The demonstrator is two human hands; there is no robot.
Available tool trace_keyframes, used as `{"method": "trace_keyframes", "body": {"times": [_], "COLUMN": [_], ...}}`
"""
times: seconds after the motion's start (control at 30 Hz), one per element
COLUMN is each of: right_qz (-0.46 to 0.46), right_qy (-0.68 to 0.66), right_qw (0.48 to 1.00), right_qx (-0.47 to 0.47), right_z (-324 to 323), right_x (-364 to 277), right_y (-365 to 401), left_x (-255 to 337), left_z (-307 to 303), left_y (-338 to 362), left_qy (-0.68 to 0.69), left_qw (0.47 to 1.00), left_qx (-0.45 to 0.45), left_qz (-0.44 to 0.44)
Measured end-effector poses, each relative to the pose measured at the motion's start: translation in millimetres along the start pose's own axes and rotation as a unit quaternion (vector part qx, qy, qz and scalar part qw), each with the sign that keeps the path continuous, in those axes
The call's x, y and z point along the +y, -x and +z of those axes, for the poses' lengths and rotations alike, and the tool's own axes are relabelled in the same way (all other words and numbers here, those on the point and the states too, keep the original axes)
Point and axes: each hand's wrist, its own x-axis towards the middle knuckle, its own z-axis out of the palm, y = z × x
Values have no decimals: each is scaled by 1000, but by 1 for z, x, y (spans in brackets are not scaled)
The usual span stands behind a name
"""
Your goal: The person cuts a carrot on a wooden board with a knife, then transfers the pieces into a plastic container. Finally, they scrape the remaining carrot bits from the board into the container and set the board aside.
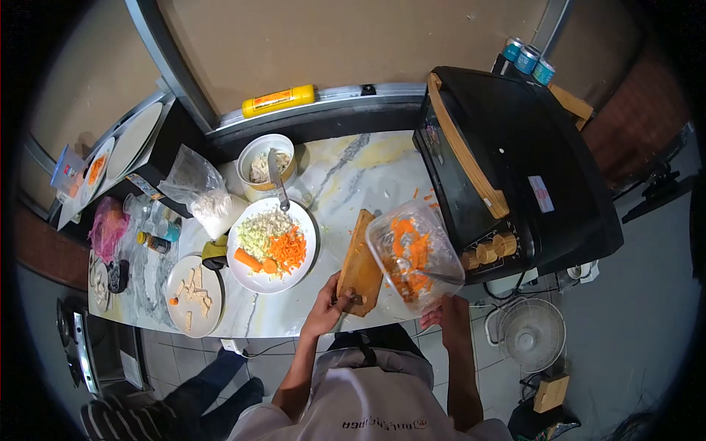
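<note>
My left hand (pixel 327 305) grips the near end of a wooden cutting board (pixel 363 261), thumb on top, the board tilted over the front part of the table. My right hand (pixel 447 317) holds the near corner of a clear plastic container (pixel 445 257). Orange carrot peels and scraps (pixel 410 246) lie inside it. Left of the board stands a white plate (pixel 308 270) with shredded carrot (pixel 289 248), a carrot piece (pixel 248 259) and chopped pale green and white vegetables (pixel 259 229).
A black oven (pixel 529 162) stands right of the container. Behind the plate are a bowl (pixel 245 176) with a metal utensil and a plastic bag of white powder (pixel 213 209). Another plate (pixel 176 290) holds pale pieces. A person's legs (pixel 209 386) show lower left.
</note>
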Motion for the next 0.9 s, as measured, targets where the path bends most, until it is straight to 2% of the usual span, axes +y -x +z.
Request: {"method": "trace_keyframes", "body": {"times": [0.13, 0.23, 0.33, 0.53, 0.63, 0.73, 0.9], "right_qz": [37, 37, 28, -10, -25, -24, 26], "right_qy": [-14, -56, -47, 37, 11, -7, -59], "right_qw": [999, 998, 998, 998, 999, 999, 997], "right_qx": [-14, -11, 34, 55, 40, 30, 47], "right_z": [6, 6, 6, -17, -9, 3, -5], "right_x": [19, 40, 48, 53, 38, 31, 52], "right_y": [10, 4, 5, 16, 28, 30, 18], "left_x": [-1, 6, 4, 11, 15, 19, 34], "left_z": [2, 3, 2, 0, 1, 3, 1], "left_y": [-2, 0, 2, 5, 7, 9, 14], "left_qy": [-34, -110, -132, -128, -124, -137, -108], "left_qw": [999, 992, 987, 987, 988, 984, 990], "left_qx": [18, 20, 47, 63, 61, 61, 65], "left_qz": [27, 62, 74, 73, 63, 96, 60]}}
